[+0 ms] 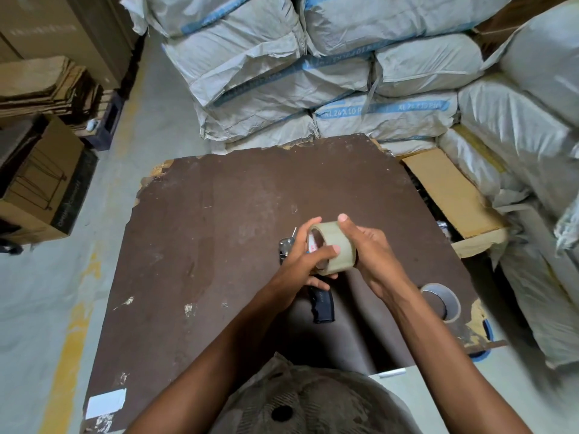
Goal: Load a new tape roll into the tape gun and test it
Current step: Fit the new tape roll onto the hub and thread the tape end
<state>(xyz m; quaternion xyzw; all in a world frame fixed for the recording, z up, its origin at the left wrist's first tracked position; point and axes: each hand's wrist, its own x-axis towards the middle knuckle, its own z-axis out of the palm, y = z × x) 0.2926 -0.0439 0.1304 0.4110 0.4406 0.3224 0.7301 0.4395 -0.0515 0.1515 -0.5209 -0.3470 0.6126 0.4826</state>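
The left hand [305, 256] curls around the near side of the tape roll [333, 247], thumb on its outer face; the right hand [369, 249] grasps its far side. Beneath both hands the tape gun [321, 303] lies on the brown board [203, 245]. Right of the right wrist sits an empty tape core [445, 300].
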